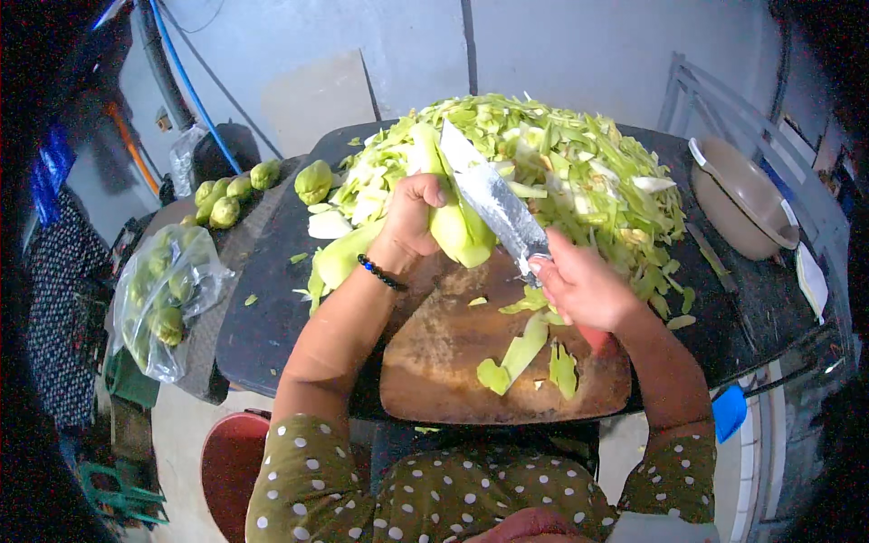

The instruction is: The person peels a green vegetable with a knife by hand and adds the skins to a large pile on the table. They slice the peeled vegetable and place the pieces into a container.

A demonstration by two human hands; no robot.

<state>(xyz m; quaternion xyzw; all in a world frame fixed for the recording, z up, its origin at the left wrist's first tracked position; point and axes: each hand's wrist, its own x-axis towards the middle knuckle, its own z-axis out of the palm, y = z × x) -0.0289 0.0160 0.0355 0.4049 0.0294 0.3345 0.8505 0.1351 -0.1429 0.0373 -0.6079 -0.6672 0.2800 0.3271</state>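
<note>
My left hand (415,212) grips a pale green chayote (461,234), with a long green strip standing up from it. In my right hand (577,282) is a wide-bladed knife (495,203), its blade slanting up to the left along the chayote's right side. Both are held above a wooden cutting board (441,353), where a few green peelings (519,356) lie. Behind my hands rises a large heap of green and whitish peelings (577,163) on the dark table. A peeled pale green piece (346,254) rests left of the board, partly hidden by my left forearm.
A whole chayote (313,182) sits at the heap's left, with several more (224,212) farther left. A clear plastic bag of chayotes (166,298) lies at the left. Right of the heap are another knife (709,256) and a beige basin (740,197). A red bin (234,468) stands below.
</note>
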